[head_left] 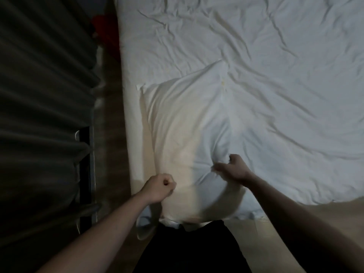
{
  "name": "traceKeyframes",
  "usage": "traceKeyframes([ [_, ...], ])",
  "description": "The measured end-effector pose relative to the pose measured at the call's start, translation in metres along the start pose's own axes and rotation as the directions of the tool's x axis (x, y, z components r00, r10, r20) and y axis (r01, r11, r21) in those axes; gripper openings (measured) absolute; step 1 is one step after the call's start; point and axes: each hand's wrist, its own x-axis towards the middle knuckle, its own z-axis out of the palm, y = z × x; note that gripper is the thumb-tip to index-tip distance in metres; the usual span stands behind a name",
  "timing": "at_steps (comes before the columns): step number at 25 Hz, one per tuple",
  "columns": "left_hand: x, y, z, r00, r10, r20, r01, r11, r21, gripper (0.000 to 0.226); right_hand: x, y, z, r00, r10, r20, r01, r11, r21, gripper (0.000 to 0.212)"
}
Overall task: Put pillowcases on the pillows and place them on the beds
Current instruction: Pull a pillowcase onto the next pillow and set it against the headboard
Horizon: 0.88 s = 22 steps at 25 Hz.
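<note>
Overall light: dim, cool grey on the bed sheet [275,66].
Warm patch: yellowish light falls across the pillow [187,125] from the left.
Shadows: curtain [43,95] and lower frame nearly black.
Blur: motion smear at the right hand [232,170]; soft focus throughout.
Distortion: wide-angle bending at the edges.

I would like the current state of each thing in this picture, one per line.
pillow: on the bed, in a white case, near end gripped
left hand: fist closed on the case edge
right hand: pinching bunched fabric
bed sheet: spread out, wrinkled
curtain: hanging in folds
</note>
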Motion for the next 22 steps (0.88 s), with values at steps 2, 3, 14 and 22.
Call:
traceKeyframes([
  [2,-0.018,0.033,-0.016,0.984,0.123,-0.126,-0.134,0.987,-0.09,0.016,-0.029,-0.031,0.003,0.986,-0.168,0.01,0.168,0.985,-0.03,0.025],
  [3,-0.028,0.05,-0.026,0.966,0.191,-0.173,-0.208,0.974,-0.089,0.015,-0.042,-0.043,0.001,0.966,-0.257,0.003,0.257,0.963,-0.079,0.027],
  [14,-0.039,0.195,-0.062,0.81,0.554,0.193,-0.538,0.57,0.621,0.085,-0.122,-0.028,-0.031,0.845,-0.479,0.239,0.532,0.799,-0.281,0.017],
  [22,-0.056,0.201,-0.071,0.845,0.493,0.206,-0.414,0.361,0.836,0.047,-0.169,-0.004,-0.032,0.763,-0.538,0.359,0.644,0.687,-0.338,0.017],
])
